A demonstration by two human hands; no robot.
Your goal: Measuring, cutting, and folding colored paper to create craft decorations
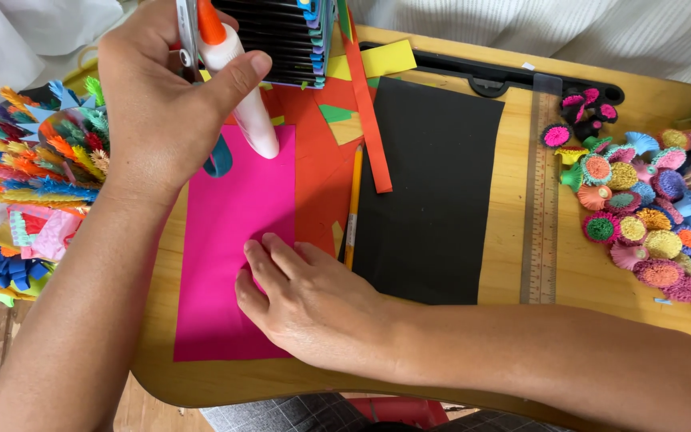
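Left hand: the left hand [161, 96] is raised over the desk [601, 280], fingers and thumb wrapped tight around a white glue bottle [241, 96] with an orange cap, tilted so its rounded end touches the top edge of the pink paper [225, 264].
Right hand: the right hand [305, 308] lies flat, fingers pressed together on the lower right part of the pink paper, holding it against the desk.
Pink paper: upright rectangle at the desk's left, overlapping orange paper scraps [321, 168].
Beside it: a yellow pencil [353, 208], then a black sheet [429, 192], then a clear ruler [543, 200].
Right edge: a heap of small rolled paper flowers [649, 216] in many colours.
Left edge: fringed paper strips [33, 160], loosely piled.
Top: a stack of dark card [285, 40] with coloured edges.
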